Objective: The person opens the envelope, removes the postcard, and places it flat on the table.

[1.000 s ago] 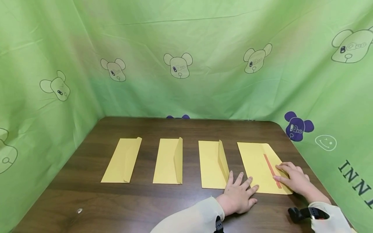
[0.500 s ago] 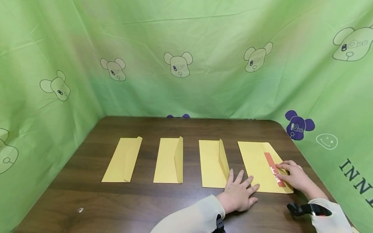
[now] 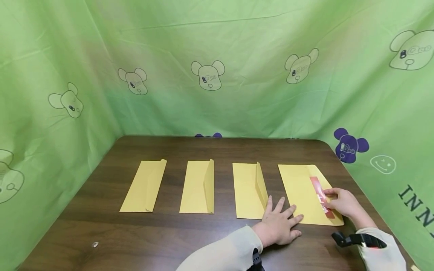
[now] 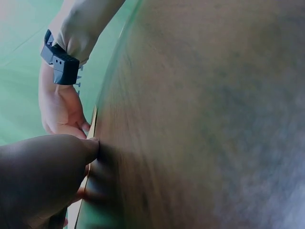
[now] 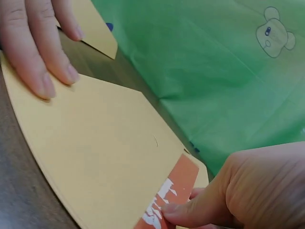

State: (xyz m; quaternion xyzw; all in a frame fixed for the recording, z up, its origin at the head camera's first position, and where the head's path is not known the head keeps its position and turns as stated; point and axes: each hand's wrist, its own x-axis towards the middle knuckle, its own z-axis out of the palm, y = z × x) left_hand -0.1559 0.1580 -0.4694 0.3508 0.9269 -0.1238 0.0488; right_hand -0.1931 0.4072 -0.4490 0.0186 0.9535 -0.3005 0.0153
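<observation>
Four is avoided here: a row of several yellow envelopes lies on the brown table. At the rightmost envelope (image 3: pixel 296 192), whose flap is unfolded to the right, my right hand (image 3: pixel 346 205) pinches a red card (image 3: pixel 317 185) with white lettering. In the right wrist view, the thumb lies on top of the red card (image 5: pixel 185 171), which sticks partway out of the envelope's mouth; its other part is hidden inside. My left hand (image 3: pixel 276 226) lies flat with fingers spread, fingertips on the near left corner of that envelope.
Three more envelopes, the left (image 3: pixel 140 188), middle (image 3: pixel 193 188) and right one (image 3: pixel 247 192), stand to the left with partly raised flaps. A small white scrap (image 3: pixel 95 244) lies near the front left. Green patterned cloth (image 3: pixel 210 109) surrounds the table (image 3: pixel 152 241).
The red card has slid farther out to the right from the envelope, showing a wider strip and its lettering. My right hand moved slightly with it; the left hand stayed in place.
</observation>
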